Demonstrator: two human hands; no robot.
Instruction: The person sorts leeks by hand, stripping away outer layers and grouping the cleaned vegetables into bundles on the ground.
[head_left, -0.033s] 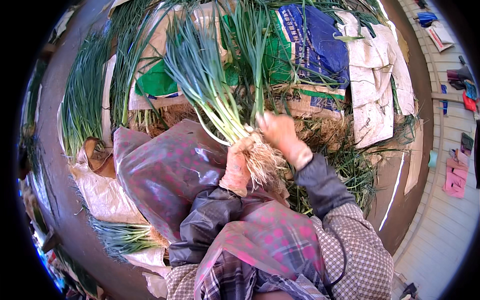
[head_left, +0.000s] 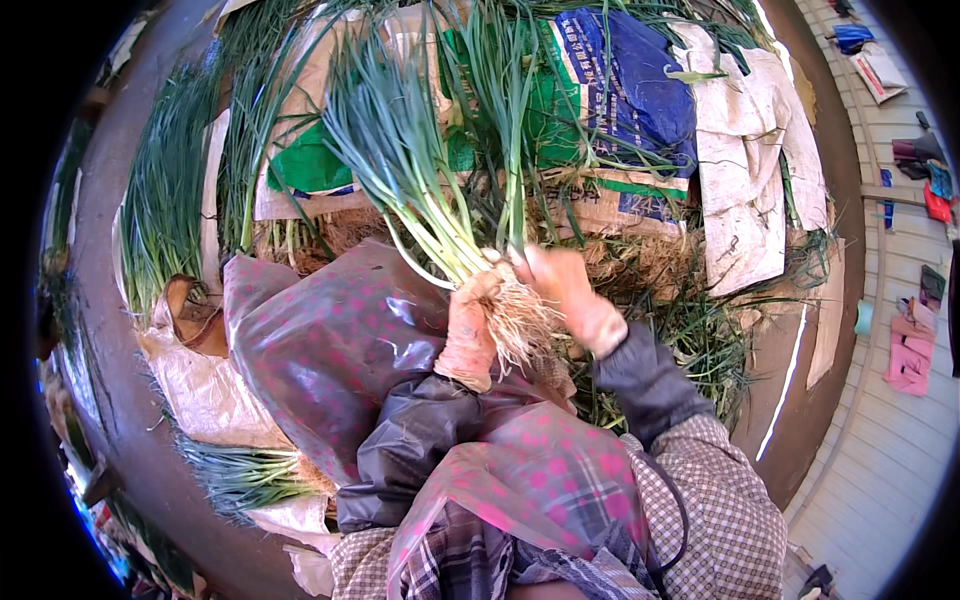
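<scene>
My left hand (head_left: 468, 335) is closed around the lower end of a bunch of green onions (head_left: 440, 225), just above the roots. Their leaves fan up and to the left, and a pale tuft of roots (head_left: 522, 318) hangs to the right of my fist. Beside that bunch, my right hand (head_left: 570, 290) is closed on the base of an upright green onion (head_left: 514, 190). Motion partly smears its fingers. The two hands are close together over my lap, which a purple-pink spotted plastic apron (head_left: 320, 330) covers.
Ahead lie more green onions with roots toward me, partly under green, blue and white woven sacks (head_left: 745, 190). Loose leaf scraps (head_left: 715, 350) are heaped at right. Further bundles (head_left: 170, 200) stand at left, and a smaller one (head_left: 245, 475) lies lower left.
My right hand has shifted slightly down and to the right. The bunch in my left hand has moved a little to the left, its leaves with it.
</scene>
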